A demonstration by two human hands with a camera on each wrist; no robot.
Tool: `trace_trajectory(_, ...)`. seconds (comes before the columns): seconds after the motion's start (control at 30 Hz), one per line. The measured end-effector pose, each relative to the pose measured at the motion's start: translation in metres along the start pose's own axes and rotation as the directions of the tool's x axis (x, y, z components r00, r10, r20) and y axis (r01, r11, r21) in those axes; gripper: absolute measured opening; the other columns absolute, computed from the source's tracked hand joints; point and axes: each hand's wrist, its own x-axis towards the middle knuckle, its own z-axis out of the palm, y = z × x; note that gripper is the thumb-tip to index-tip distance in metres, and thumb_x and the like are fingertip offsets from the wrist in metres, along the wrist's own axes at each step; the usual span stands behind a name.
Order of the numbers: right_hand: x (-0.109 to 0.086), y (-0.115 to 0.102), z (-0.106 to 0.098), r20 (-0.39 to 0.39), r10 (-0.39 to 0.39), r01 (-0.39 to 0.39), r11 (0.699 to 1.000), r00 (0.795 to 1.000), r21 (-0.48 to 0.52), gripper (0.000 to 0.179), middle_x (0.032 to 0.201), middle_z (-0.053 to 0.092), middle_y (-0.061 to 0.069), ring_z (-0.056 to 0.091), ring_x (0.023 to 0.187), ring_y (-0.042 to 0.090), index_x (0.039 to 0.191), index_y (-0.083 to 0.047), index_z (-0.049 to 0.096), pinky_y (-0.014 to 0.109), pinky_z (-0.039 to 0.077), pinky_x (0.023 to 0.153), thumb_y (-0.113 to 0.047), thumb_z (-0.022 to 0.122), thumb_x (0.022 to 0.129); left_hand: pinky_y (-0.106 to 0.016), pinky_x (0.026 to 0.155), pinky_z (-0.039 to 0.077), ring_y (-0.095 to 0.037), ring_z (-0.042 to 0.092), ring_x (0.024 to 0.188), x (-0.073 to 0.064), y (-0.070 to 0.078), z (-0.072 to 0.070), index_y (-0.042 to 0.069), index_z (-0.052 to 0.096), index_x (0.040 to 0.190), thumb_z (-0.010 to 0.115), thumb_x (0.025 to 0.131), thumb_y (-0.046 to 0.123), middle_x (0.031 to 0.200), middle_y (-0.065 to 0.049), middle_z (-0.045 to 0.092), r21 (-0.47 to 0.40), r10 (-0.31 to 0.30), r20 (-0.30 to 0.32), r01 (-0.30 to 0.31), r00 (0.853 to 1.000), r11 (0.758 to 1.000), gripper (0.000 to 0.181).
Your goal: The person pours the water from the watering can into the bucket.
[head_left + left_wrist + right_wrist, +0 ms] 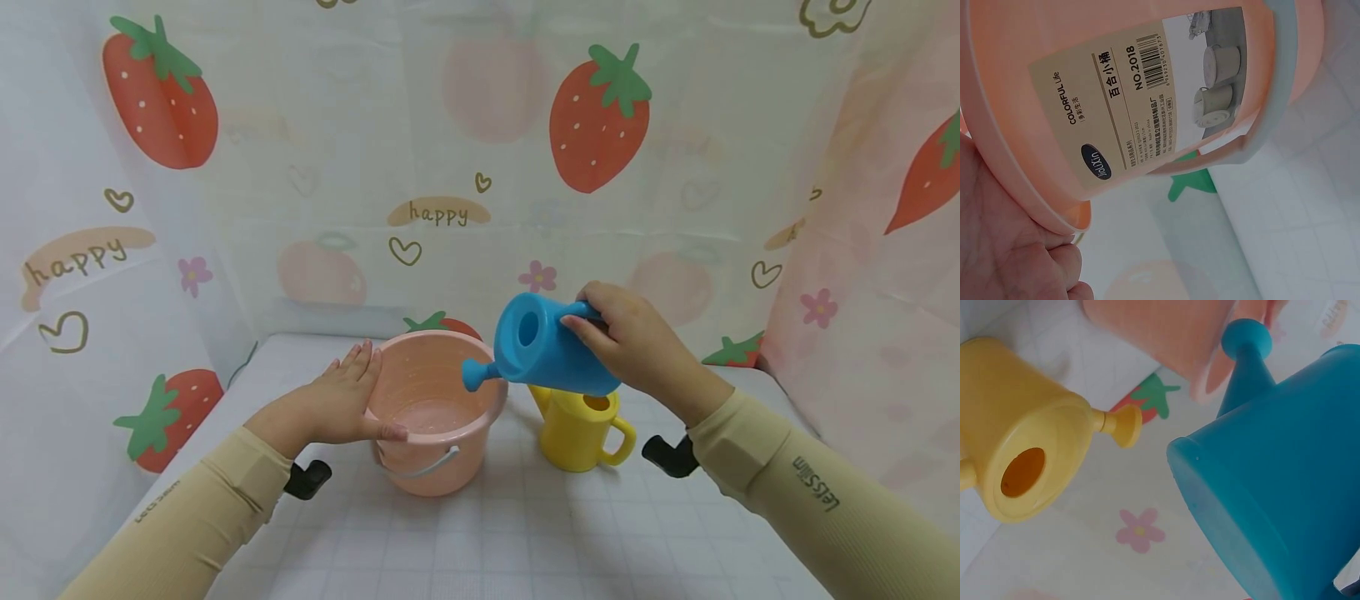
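A pink plastic bucket (427, 468) stands upright on the table, its pale bail handle hanging at the front. My left hand (337, 400) rests on the bucket's left rim, fingers extended and thumb lying along the front edge. The left wrist view shows a label (1141, 94) on the bucket's side. My right hand (637, 342) grips the handle of a blue watering can (558, 350). The can is held tilted, its spout over the bucket's right rim and pointing inside. Beneath it stands a yellow watering can (573, 437), upright, its handle facing right.
The table (525, 542) has a white cloth with a faint grid. Behind it and at both sides hang curtains (450, 125) printed with strawberries, hearts and flowers. Black camera mounts (671, 457) stick out beneath both wrists.
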Motion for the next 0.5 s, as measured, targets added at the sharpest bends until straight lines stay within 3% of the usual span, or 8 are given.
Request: trace_trajectory(0.5,0.001,-0.0026,-0.0006,0.008,-0.032,0.032,0.999,0.999,-0.002,0.024,0.086,0.057,0.006,0.054,0.079,0.021,0.095,-0.007,0.053,0.041,0.051,0.071,-0.03,0.055,0.092,-0.055,0.108,0.007,-0.04,-0.001,0.137,0.0007,-0.0003,0.0005,-0.01,0.004,0.142,0.044,0.063,0.085,0.148,-0.029,-0.003,0.009,-0.001,-0.002,0.001,1.0,1.0,0.129)
